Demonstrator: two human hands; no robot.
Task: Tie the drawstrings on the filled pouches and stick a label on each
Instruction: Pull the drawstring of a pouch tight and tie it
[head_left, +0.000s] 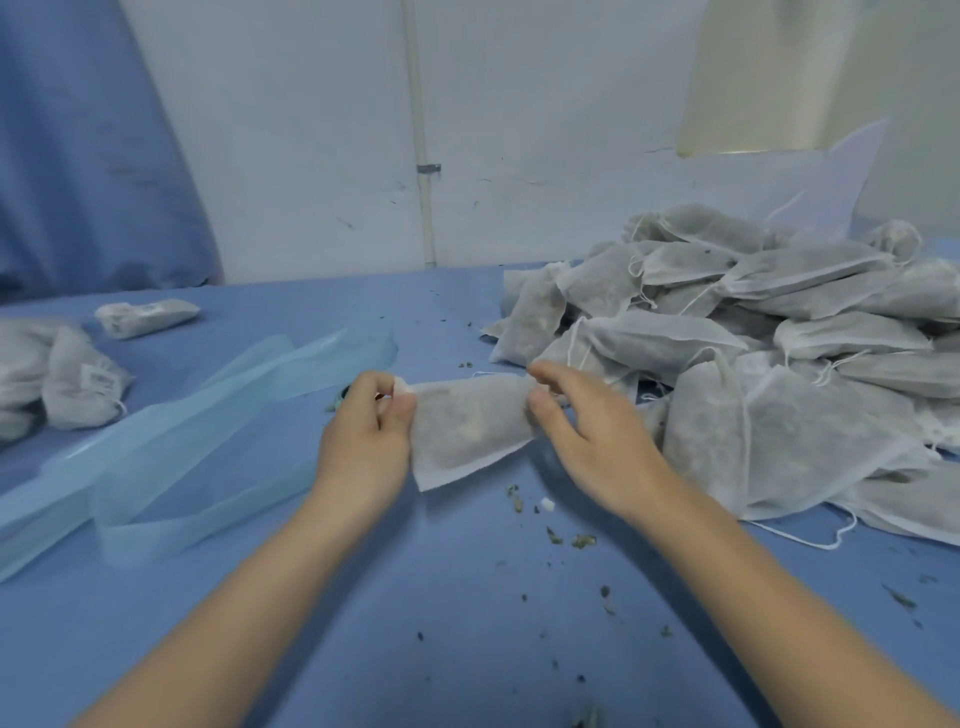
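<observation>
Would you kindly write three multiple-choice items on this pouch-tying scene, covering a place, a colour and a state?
1. Where is the big heap of pouches?
A. person's right
B. person's left
C. on the floor

2. What colour is the table cover?
A. red
B. blue
C. black

3. What is happening with the pouch in hand?
A. lying untouched
B. held by one hand only
C. held at both ends

Answers:
1 A, it is piled beyond the right hand.
2 B, the cloth is plainly blue.
3 C, the left hand pinches one end and the right hand grips the other.
</observation>
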